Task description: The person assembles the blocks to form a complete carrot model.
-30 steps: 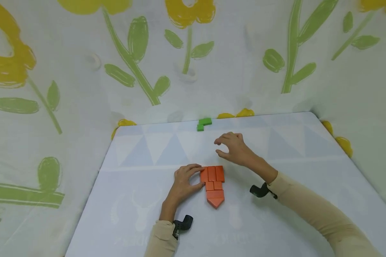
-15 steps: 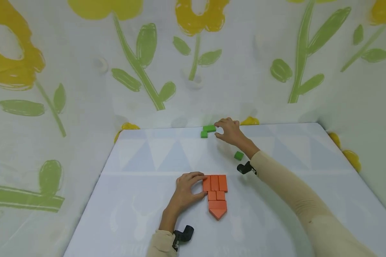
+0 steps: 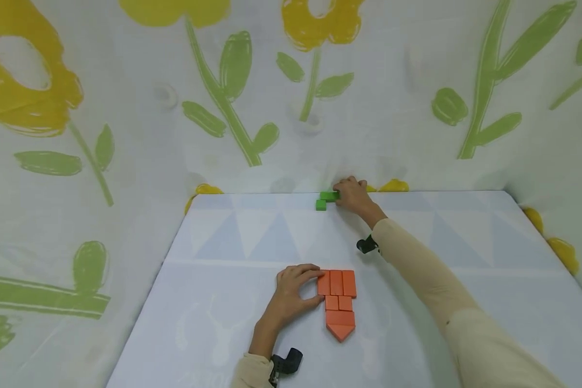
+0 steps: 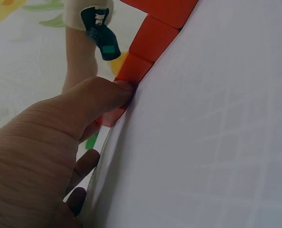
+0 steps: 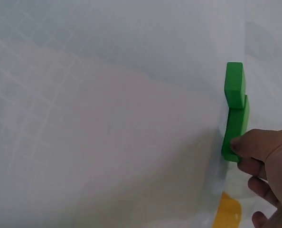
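My left hand [image 3: 288, 293] pinches the leftmost long orange block [image 3: 324, 283] between thumb and index finger, at its front and back ends. Two more long orange blocks [image 3: 343, 283] lie against it on the right. Below that row come two small orange blocks [image 3: 338, 303], then an orange piece with a pointed near end [image 3: 340, 323]. At the table's far edge my right hand [image 3: 354, 196] grips the right end of a long green block [image 3: 328, 196]; in the right wrist view the thumb lies on this green block [image 5: 236, 130]. A small green block [image 3: 321, 205] touches it.
The white table [image 3: 213, 302] is patterned with pale blue triangles. A flower-printed cloth [image 3: 271, 156] rises behind its far edge. A sliver of green shows by the right wrist camera [image 3: 367, 245], mostly covered by it.
My right hand has reached forward to the far edge and taken hold of the long green block. My left hand stays on the orange block. The head view has shifted slightly.
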{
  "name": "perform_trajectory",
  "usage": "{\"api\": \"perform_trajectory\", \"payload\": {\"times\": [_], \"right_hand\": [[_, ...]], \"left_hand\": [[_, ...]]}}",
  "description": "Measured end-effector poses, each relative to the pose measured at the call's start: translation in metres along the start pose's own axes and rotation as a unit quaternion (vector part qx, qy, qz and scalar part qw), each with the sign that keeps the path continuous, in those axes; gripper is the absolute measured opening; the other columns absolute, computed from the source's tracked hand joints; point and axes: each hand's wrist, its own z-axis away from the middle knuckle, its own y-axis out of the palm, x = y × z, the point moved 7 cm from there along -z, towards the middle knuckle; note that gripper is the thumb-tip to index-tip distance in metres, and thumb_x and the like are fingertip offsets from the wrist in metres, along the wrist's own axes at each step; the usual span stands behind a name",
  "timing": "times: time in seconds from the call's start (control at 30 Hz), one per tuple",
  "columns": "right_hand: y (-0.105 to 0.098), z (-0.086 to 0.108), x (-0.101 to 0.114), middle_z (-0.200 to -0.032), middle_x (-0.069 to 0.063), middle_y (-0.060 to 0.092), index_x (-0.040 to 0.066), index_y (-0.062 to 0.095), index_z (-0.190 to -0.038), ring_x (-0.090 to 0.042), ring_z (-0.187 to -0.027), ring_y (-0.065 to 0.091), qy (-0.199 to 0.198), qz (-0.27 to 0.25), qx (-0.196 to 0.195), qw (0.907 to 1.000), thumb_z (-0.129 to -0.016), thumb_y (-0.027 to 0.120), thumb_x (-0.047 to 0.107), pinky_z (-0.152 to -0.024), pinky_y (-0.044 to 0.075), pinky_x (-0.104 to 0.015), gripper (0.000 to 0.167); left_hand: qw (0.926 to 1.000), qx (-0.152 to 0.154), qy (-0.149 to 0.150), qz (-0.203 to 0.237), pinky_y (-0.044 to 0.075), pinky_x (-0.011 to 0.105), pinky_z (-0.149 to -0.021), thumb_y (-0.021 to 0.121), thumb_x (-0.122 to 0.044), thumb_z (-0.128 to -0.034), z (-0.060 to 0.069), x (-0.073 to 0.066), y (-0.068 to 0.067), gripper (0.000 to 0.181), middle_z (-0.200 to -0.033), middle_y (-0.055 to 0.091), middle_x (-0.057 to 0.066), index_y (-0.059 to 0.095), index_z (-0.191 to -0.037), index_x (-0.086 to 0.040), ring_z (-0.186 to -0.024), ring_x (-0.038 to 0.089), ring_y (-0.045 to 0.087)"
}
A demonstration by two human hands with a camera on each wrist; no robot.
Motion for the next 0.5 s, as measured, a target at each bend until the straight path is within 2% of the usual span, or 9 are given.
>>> {"api": "perform_trajectory", "payload": {"times": [0.13, 0.33, 0.5], "right_hand": [[0.0, 0.008, -0.006, -0.117, -0.012, 0.064, 0.004, 0.072, -0.115, -0.032, -0.113, 0.047, 0.007, 0.003, -0.006, 1.0, -0.087, 0.079, 0.019, -0.099, 0.027, -0.057, 0.032], [-0.013, 0.028, -0.01, -0.105, -0.01, 0.064, 0.004, 0.073, -0.109, -0.032, -0.106, 0.047, 0.011, -0.008, -0.004, 0.9999, -0.084, 0.079, 0.025, -0.098, 0.025, -0.054, 0.033], [-0.028, 0.051, -0.002, -0.104, -0.008, 0.066, 0.006, 0.074, -0.106, -0.032, -0.104, 0.05, -0.022, -0.017, -0.004, 0.9996, -0.083, 0.079, 0.024, -0.097, 0.026, -0.056, 0.03]], "left_hand": [[1.0, -0.001, 0.005, -0.002, 0.028, 0.05, -0.103, 0.079, -0.033, -0.0853, 0.002, -0.006, 0.001, 0.05, -0.139, 0.054, -0.008, 0.064, -0.133, -0.026, -0.125, 0.02, 0.046], [0.9999, -0.007, 0.01, -0.007, 0.029, 0.051, -0.102, 0.08, -0.032, -0.0848, 0.003, -0.007, 0.001, 0.05, -0.137, 0.055, -0.007, 0.065, -0.132, -0.024, -0.123, 0.02, 0.047], [1.0, -0.003, 0.004, -0.004, 0.029, 0.052, -0.101, 0.079, -0.032, -0.0854, 0.001, -0.004, -0.001, 0.049, -0.137, 0.055, -0.007, 0.065, -0.132, -0.023, -0.124, 0.021, 0.047]]}}
